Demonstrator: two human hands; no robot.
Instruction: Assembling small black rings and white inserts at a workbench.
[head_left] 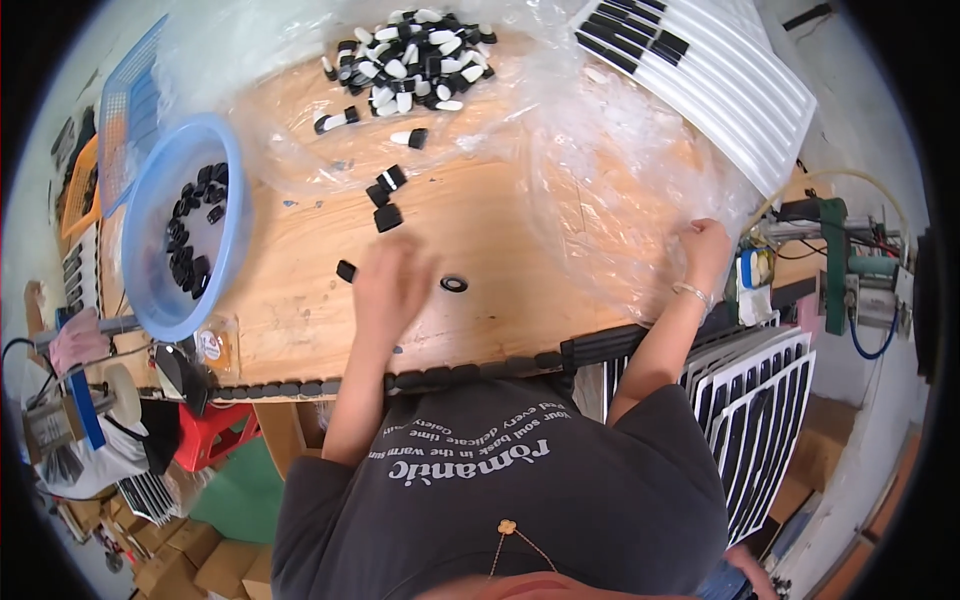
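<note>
My left hand (pixel 392 285) is over the wooden table (pixel 490 225), its fingers smeared by motion, so I cannot see what they hold. Just left of it lies a small black piece (pixel 346 271), and to its right a small black ring (pixel 454 284). Beyond the fingers, a few more black pieces (pixel 387 218) lie in a short row. My right hand (pixel 706 243) rests at the right side on the clear plastic sheet (pixel 610 190), fingers curled in; whatever they may hold is hidden.
A pile of black and white pieces (pixel 400 70) sits at the back. At left stands a blue basin (pixel 235 240) with black pieces inside. White ribbed trays (pixel 740 120) lie back right; slotted panels (pixel 750 440) lean below the right edge, near a clamp-like machine (pixel 835 265).
</note>
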